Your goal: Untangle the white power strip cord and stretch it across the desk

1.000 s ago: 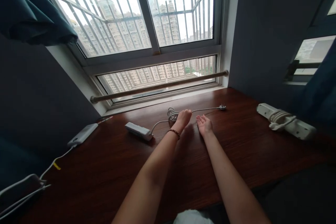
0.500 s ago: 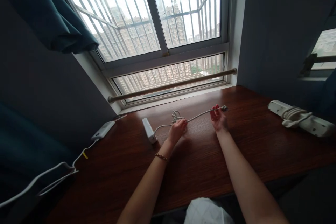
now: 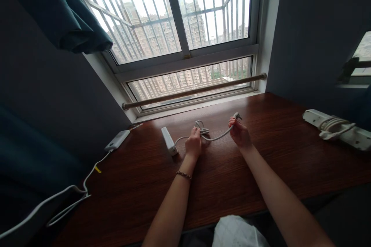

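Head view, hands [image 3: 193, 144] [image 3: 240, 134] gripping coiled cord [image 3: 204, 131] left, pronged plug [image 3: 237, 115] right, glossy wooden desk [image 3: 216, 177]

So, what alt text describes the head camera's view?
A person's right hand holds a pale-grey cable near its pronged plug while the left hand grips its coils over a red-brown wooden table. The cable joins a white oblong block; a barred window stands behind.

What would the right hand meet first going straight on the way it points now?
Probably the window rail, or the white sill below it if the right hand goes low; height and depth are unclear. The cord it holds near the plug would come along.
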### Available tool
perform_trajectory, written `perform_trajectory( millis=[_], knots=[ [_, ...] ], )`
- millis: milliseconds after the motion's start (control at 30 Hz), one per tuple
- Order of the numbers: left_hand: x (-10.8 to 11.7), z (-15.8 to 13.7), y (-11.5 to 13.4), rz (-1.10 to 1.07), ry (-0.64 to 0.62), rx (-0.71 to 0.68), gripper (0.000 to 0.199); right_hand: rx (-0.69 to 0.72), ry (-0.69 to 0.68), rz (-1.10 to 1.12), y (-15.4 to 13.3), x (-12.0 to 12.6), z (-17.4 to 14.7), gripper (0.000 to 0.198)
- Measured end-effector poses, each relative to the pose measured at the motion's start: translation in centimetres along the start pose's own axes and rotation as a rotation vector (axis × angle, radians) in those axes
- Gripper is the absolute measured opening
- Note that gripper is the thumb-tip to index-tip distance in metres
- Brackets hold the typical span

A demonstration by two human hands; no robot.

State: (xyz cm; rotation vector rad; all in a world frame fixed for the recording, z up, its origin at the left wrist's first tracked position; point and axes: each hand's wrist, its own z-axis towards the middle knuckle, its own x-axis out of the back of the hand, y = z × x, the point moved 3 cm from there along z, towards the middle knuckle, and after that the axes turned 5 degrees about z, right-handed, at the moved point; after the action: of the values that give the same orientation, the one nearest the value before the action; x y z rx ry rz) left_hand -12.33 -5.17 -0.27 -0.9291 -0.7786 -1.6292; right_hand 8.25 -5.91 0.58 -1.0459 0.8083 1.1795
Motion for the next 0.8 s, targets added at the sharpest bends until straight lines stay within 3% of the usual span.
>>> perform_trajectory(
  millis=[167,300,433,567,733,800],
  knots=[
    [0.5,0.0,-0.3,0.142,0.015,-0.047,0.028,-0.12,-0.077,-0.049,0.4,-1.1,-0.7,0.016],
    [0.5,0.1,-0.6,0.026,0.081,-0.056,0.015,-0.223,-0.089,-0.005,0.4,-1.6,-1.2,0.017],
    [0.6,0.2,-1.2,-0.248,0.184,0.025,0.01,-0.279,-0.091,0.003,0.5,-1.6,-1.5,0.014],
    [1.2,0.4,-1.8,-0.601,0.276,0.129,0.007,-0.399,-0.128,-0.097,1.3,-1.8,-1.7,0.023],
    [1.7,0.9,-2.5,-1.146,0.218,0.375,0.025,-0.631,-0.185,-0.235,3.5,-2.5,-2.2,0.026],
    [1.9,1.0,-2.5,-1.326,0.178,0.413,0.03,-0.687,-0.191,-0.297,4.3,-2.6,-2.3,0.025]
  ],
)
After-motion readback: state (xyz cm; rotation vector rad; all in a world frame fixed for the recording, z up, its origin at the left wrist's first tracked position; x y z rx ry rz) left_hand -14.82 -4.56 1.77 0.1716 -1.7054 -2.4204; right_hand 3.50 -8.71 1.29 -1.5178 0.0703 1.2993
